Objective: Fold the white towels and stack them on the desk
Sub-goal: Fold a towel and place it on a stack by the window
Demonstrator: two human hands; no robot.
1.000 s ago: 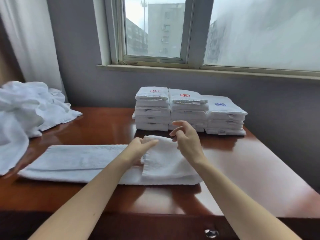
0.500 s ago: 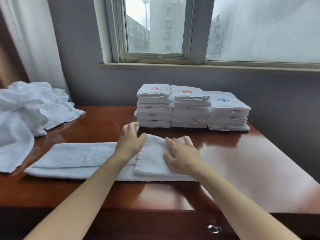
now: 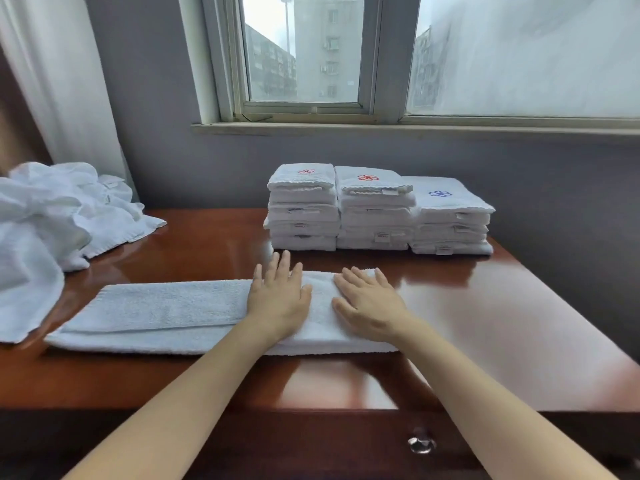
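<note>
Far left: heap of unfolded towels [image 3: 52,230] spills onto the desk [image 3: 512,327], w/ a curtain [image 3: 59,81] behind. Near centre: a long white towel [image 3: 156,310] lies flat across the desk, its right end folded back over itself. Left hand [image 3: 278,299] presses that fold, fingers straight & spread, grasping nothing. Right hand [image 3: 369,303] is just beside it, also palm down & released. Far centre-right: 3 stacks of folded towels [image 3: 375,216] side by side, touching; top logos red, red, blue, prob. embroidered. Near right: drawer knob [image 3: 420,443].

A long white towel [image 3: 162,310] lies flat on the desk [image 3: 485,323] — right end folded over — three folded stacks [image 3: 374,209] behind.
</note>
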